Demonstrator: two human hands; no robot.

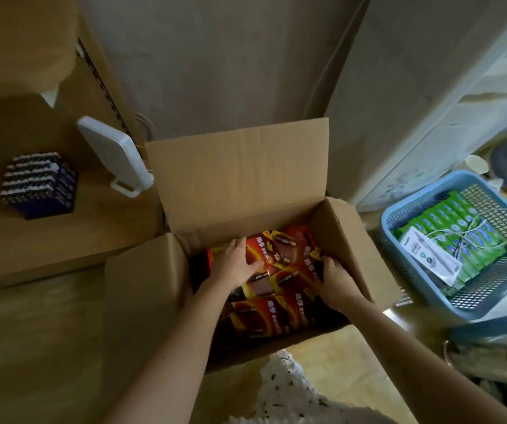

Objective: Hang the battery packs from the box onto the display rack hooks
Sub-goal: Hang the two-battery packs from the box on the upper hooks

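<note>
Cardboard, plain brown and creased, forms the open box (240, 179), its tall rear flap upright and its 2 side flaps splayed outward. Inside lie glossy red and black battery packs (285, 255), flat rectangular cards heaped loosely at angles. Their print is blurred and their number cannot be made out. Both bare forearms reach down into the box. The left hand (236, 261) lies palm down on the top packs, fingers straight and close together, pressing on them. The right hand (334, 276) curls over the right edge of the heap and seems to grip it, though its fingertips are hidden. To the right sits a blue perforated plastic basket (411, 206) holding green packets (438, 215). On the left, a white plastic device (114, 154) and a block of dark blue batteries (38, 185) rest on a brown surface.
</note>
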